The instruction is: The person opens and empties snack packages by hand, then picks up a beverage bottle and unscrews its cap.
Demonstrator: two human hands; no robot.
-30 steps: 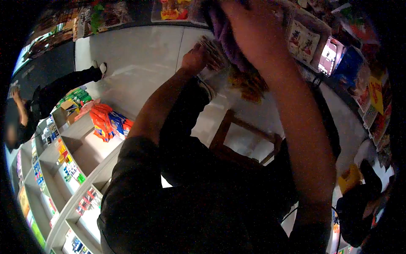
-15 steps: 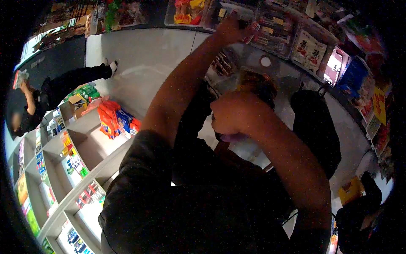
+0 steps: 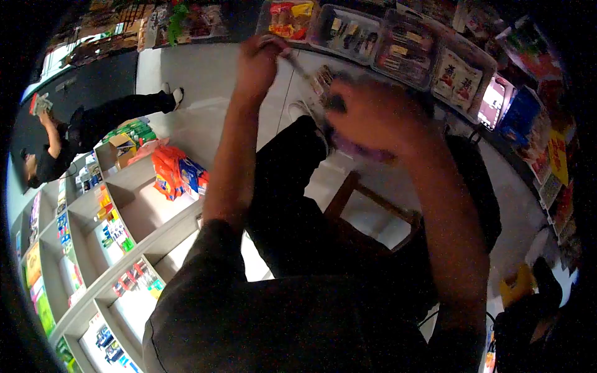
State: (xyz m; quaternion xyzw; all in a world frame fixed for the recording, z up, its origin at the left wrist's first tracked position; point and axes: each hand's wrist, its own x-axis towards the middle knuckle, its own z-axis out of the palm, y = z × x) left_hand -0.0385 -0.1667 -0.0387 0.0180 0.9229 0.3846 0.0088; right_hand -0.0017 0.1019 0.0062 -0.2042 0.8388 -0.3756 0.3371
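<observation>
My left hand is raised at upper centre, its fingers closed on one end of a thin, pale strip. The strip slants down toward my right hand, which is blurred and closed. Below that hand's fingers shows a blurred purplish thing, largely hidden by the hand; its kind is unclear. Close to the strip's lower end is a small patterned item, too smeared to name. Both hands are above my lap, in front of the trays.
Clear trays of packets line the counter, with a lit phone on the right. A wooden stool stands below my hands. White shelves with orange bags are at left. Another person holds a packet; another is lower right.
My left hand has moved left from the trays, and a pale strip now spans toward my right hand. My right hand has risen and shifted slightly right. The stool is more exposed.
</observation>
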